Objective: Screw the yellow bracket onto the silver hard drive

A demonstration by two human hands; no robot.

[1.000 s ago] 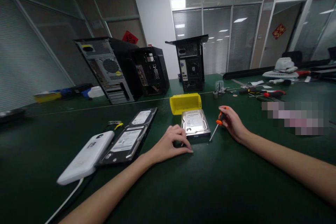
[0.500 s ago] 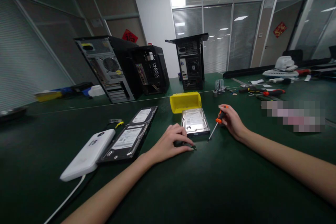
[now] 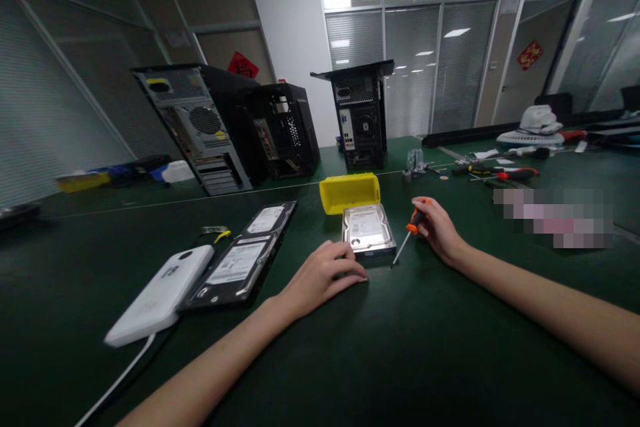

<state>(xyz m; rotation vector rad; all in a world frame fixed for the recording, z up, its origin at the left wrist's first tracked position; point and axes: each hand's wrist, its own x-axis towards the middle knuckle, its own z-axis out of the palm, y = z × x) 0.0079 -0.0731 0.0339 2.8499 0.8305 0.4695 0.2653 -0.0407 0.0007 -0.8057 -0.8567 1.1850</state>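
My left hand (image 3: pixel 327 275) rests low over the table in front of a silver hard drive (image 3: pixel 369 230). Its thumb and fingertips are pressed together, and whatever they may hold is too small or hidden to tell. Held in my right hand (image 3: pixel 437 230) is an orange and black screwdriver (image 3: pixel 412 228), its shaft slanting down to the left with the tip by the drive's right front corner. Behind the drive a yellow open box (image 3: pixel 350 193) touches or nearly touches it. Two more hard drives (image 3: pixel 240 261) lie end to end left of my left hand.
Beside those drives lies a white device (image 3: pixel 160 293) with a cable. Computer cases (image 3: pixel 225 127) and another tower (image 3: pixel 359 120) stand at the back. Pliers and tools (image 3: pixel 520 174), a clear container (image 3: pixel 415 160) and a blurred patch are on the right.
A small dark piece seen at my left fingertips before is no longer visible. The view has shifted slightly; my right hand keeps its hold on the screwdriver.
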